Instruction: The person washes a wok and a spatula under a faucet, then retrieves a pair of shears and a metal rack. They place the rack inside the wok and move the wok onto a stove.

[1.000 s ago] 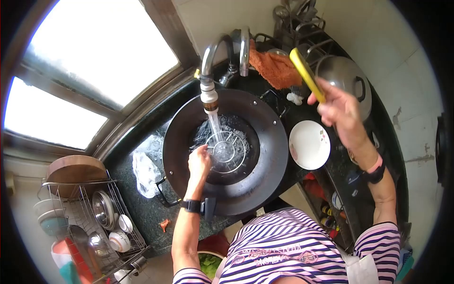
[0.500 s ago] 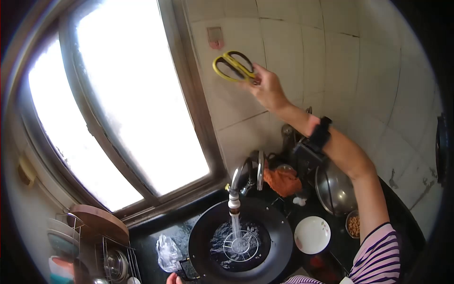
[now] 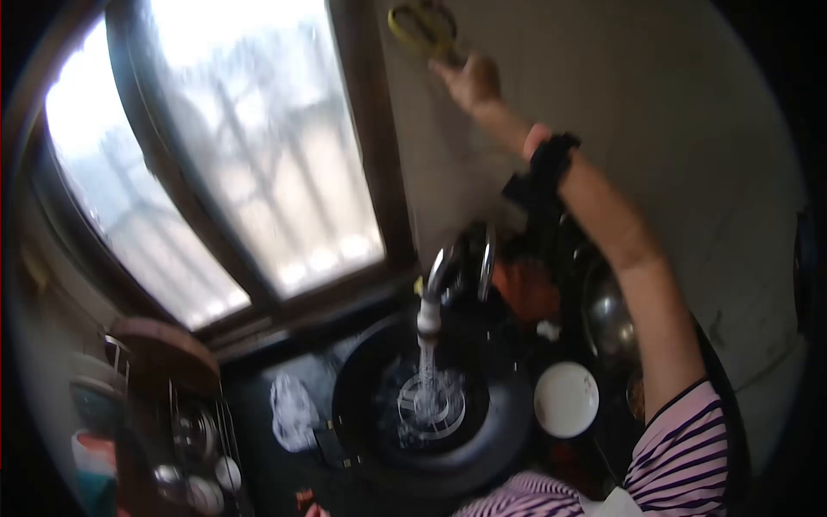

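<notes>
My right hand (image 3: 472, 84) is raised high against the wall, closed on a pair of scissors (image 3: 420, 30) with yellow-and-black handles. The handles point up and left; the blades are hidden in my grip. At the bottom edge only a fingertip or two of my left hand (image 3: 317, 511) show, beside a small reddish-brown thing (image 3: 304, 499) too blurred to name. Below, a black wok (image 3: 353, 439) sits under the faucet (image 3: 441, 274). Water runs from it onto a round wire rack (image 3: 458, 418) inside the wok.
A crumpled plastic bag (image 3: 293, 414) lies left of the wok, near a dish rack (image 3: 228, 435) and a round wooden board (image 3: 164, 353). On the right are a white plate (image 3: 566, 400), a metal lid (image 3: 610, 314) and an orange cloth (image 3: 525, 289). A window (image 3: 258, 155) fills the upper left.
The scissors and my right hand appear higher in view, near the top edge. The whole view has shifted and darkened. A reddish-brown thing now shows by my left fingertips.
</notes>
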The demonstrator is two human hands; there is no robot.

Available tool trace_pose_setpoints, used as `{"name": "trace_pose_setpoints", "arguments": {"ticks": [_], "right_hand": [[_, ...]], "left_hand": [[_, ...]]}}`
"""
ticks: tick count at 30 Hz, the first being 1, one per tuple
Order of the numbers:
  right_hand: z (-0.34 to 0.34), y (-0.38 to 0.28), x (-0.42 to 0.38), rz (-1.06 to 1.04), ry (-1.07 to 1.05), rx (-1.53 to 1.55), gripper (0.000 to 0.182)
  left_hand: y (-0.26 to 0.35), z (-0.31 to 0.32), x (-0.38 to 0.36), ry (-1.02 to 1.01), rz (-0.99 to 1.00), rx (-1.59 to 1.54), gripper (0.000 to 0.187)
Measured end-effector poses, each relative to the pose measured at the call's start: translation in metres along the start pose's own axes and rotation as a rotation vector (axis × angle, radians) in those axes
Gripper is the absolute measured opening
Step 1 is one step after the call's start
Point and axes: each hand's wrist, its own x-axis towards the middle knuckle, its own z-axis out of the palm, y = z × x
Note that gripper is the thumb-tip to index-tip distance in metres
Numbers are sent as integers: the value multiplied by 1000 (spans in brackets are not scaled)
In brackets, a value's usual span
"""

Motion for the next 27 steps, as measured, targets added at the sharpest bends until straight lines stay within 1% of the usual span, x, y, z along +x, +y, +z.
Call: {"name": "trace_pose_setpoints", "arguments": {"ticks": [1,2,3,4,5,7,9,11,13,16,19,23,25,27], "right_hand": [[-6,-4,-5,96,-75,-178,42],[-18,-4,-10,151,-182,-13,59],[-24,1,-19,229,-287,155,80],[-25,7,-31,152,-173,83,71],[-30,14,-44,62,-52,5,63],[-72,10,-75,40,-250,265,52],[-119,6,-124,234,-399,458,48],[-158,21,-166,449,-499,520,51],[-191,22,-213,459,-520,573,38],[-234,14,-278,706,-547,576,31],[-258,11,-336,933,-577,645,26],[-266,-11,-395,1039,-565,629,22],[-268,-23,-412,1070,-622,636,21],[-267,-37,-422,1056,-661,592,21]], "left_hand": [[-3,0,2,-22,-9,-100,22],[-2,3,0,-45,-18,-201,20],[14,7,-3,-31,-84,-161,20],[23,7,-5,-19,-56,-130,20],[24,2,-4,-73,-98,-125,24],[25,2,-4,-59,-161,-163,24],[20,-2,-1,-79,-185,-173,24],[9,-7,3,-110,-190,-189,25],[6,-14,3,-125,-200,-209,25],[6,-26,9,-185,-177,-203,24],[-2,-39,15,-218,-173,-221,24],[-7,-53,24,-270,-149,-215,25],[-9,-58,27,-290,-124,-238,25],[-8,-59,28,-305,-113,-254,25]]}}
